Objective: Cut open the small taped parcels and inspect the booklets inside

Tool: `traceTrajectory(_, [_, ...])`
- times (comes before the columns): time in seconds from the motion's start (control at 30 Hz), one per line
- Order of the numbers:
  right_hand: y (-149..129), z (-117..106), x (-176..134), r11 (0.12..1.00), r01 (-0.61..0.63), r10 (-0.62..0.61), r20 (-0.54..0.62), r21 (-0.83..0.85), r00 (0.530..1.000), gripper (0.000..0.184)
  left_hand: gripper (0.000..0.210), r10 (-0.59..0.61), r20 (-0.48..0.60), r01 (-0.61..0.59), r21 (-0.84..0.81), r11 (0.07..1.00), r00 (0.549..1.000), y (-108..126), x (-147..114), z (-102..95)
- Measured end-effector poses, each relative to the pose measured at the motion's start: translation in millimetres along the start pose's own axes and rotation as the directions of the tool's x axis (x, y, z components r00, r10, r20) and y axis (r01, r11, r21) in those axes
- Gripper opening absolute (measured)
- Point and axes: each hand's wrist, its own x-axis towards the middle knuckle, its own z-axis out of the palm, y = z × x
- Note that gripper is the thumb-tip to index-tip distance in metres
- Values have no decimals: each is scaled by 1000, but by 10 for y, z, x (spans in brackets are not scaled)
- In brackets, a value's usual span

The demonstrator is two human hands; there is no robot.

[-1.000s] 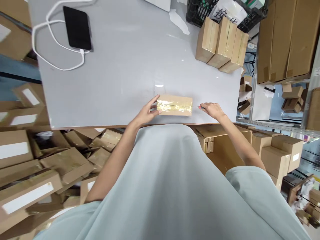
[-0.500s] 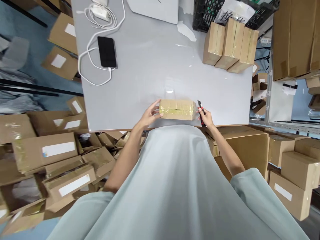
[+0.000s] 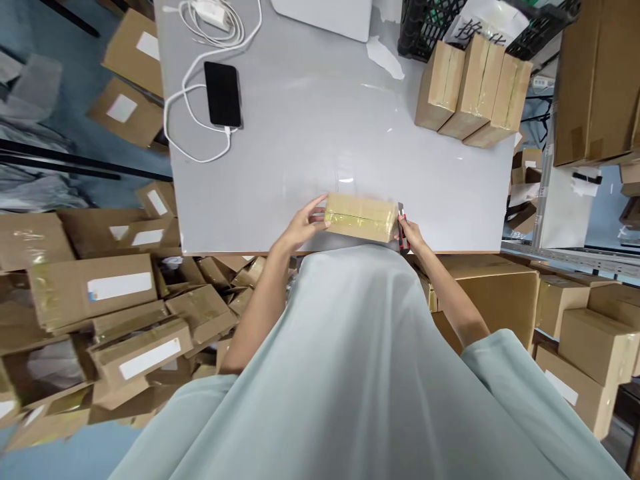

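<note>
A small cardboard box (image 3: 361,217), sealed with yellowish tape along its length, lies near the table's front edge, slightly slanted. My left hand (image 3: 305,223) grips its left end, thumb in front and fingers behind. At the opposite end, my right hand (image 3: 411,235) is closed around a red and black utility knife (image 3: 403,230). The knife points away from me, right against or just beside the box's right end; whether the blade touches it I cannot tell.
On the grey table (image 3: 300,133) lie a black phone (image 3: 223,95) with a white cable, a laptop (image 3: 330,15) and three taped boxes (image 3: 473,90) by a black crate (image 3: 425,30). Cardboard boxes (image 3: 120,287) are piled left of me, with more boxes (image 3: 595,340) at right.
The box has turned a little, its right end now nearer me. My right hand has brought the knife closer to that end. The whole view has shifted slightly.
</note>
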Motion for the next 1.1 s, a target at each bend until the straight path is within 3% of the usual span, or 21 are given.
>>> traceTrajectory(0.1, [-116, 86, -102, 994, 108, -108, 7, 31, 994, 60, 105, -47, -45, 45, -38, 998, 998, -82, -6, -199])
traceTrajectory(0.2, [-339, 23, -209, 964, 257, -258, -5, -64, 966, 59, 105, -70, -93, 70, -6, 998, 993, -158, 74, -169])
traceTrajectory(0.37, [-768, -286, -378, 804, 423, -483, -45, -418, 874, 48, 100, -47, -52, 54, 157, 986, 998, -244, 348, 386])
traceTrajectory(0.47, [-937, -386, -457, 640, 393, -564, -56, -660, 824, 43, 100, -31, -49, 41, 225, 974, 998, -193, 393, 683])
traceTrajectory(0.53, [-984, -379, -482, 571, 363, -585, -54, -737, 809, 44, 101, 57, -94, -27, 299, 954, 994, -69, 310, 759])
traceTrajectory(0.67, [-986, -237, -496, 548, 361, -582, -34, -755, 812, 46, 88, 381, -95, -285, 506, 814, 920, 382, 1, 709])
traceTrajectory(0.8, [-986, -66, -525, 520, 398, -602, 6, -756, 798, 42, 68, 469, -19, -364, 604, 709, 883, 755, -171, 588])
traceTrajectory(0.93, [-997, 38, -564, 488, 424, -614, 45, -763, 788, 44, 61, 462, 45, -379, 646, 663, 886, 772, -149, 490])
traceTrajectory(1.1, [-1005, 69, -562, 451, 400, -608, 53, -798, 792, 48, 62, 468, 12, -360, 656, 663, 884, 643, -76, 514])
